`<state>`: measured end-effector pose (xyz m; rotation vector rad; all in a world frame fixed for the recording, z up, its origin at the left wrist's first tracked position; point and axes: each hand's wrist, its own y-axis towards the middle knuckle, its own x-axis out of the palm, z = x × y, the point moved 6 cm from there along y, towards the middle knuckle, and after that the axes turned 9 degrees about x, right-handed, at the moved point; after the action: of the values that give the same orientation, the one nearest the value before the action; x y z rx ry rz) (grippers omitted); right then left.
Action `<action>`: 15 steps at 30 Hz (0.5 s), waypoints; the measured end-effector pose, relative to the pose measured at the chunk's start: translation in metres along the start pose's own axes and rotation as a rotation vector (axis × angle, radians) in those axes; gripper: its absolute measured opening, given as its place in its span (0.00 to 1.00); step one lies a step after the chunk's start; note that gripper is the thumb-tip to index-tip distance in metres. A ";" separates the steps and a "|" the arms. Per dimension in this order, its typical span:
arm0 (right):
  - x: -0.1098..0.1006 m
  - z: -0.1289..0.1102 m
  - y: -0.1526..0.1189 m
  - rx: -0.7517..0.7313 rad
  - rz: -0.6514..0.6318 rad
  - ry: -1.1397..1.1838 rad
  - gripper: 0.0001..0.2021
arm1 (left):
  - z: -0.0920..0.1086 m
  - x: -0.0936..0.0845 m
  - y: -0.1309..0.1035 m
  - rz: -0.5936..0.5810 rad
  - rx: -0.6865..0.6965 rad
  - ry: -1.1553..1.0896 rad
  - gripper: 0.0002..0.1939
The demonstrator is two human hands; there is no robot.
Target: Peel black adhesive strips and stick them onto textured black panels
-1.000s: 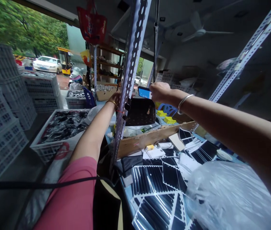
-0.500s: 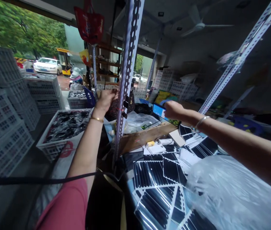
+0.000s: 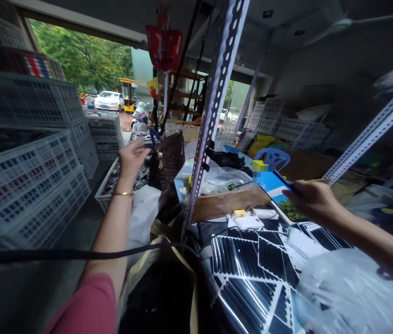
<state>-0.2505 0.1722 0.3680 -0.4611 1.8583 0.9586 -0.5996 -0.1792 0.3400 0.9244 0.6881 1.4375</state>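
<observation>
My left hand (image 3: pixel 132 160) is raised at the left with its fingers apart and nothing visible in them. Just right of its fingertips hangs a dark brown patterned handbag (image 3: pixel 169 160), beside the perforated metal post (image 3: pixel 213 106). At the right, my right hand (image 3: pixel 316 199) grips the edge of a tablet (image 3: pixel 278 192), whose tilted face shows a bright blue and green picture. Below the tablet lie sheets of glossy black strips (image 3: pixel 238 257) on the table. A wooden board (image 3: pixel 229 204) stands behind small white boxes (image 3: pixel 248 221).
White plastic crates (image 3: pixel 26 171) are stacked at the left. A black cable (image 3: pixel 78 255) crosses low in front of my left arm. An open bag with a dark inside (image 3: pixel 161 292) stands at the bottom centre. Clear plastic (image 3: pixel 352 287) heaps up at the right.
My left hand has moved left from beside the post, and its fingers have opened. The handbag shows more fully. My right hand has brought the tablet nearer, and the view has turned left.
</observation>
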 end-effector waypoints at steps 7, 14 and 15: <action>-0.071 -0.072 -0.047 -0.004 0.057 0.397 0.20 | 0.066 0.086 -0.062 -0.405 0.401 0.244 0.14; -0.125 -0.153 -0.040 -0.202 0.289 0.046 0.18 | 0.114 0.133 -0.087 -0.491 0.643 0.473 0.08; -0.124 -0.166 -0.034 -0.218 0.311 -0.080 0.16 | 0.118 0.134 -0.085 -0.501 0.665 0.486 0.06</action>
<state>-0.2671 0.0106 0.5015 -0.2609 1.7925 1.3777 -0.4477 -0.0518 0.3455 0.8036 1.7010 0.9797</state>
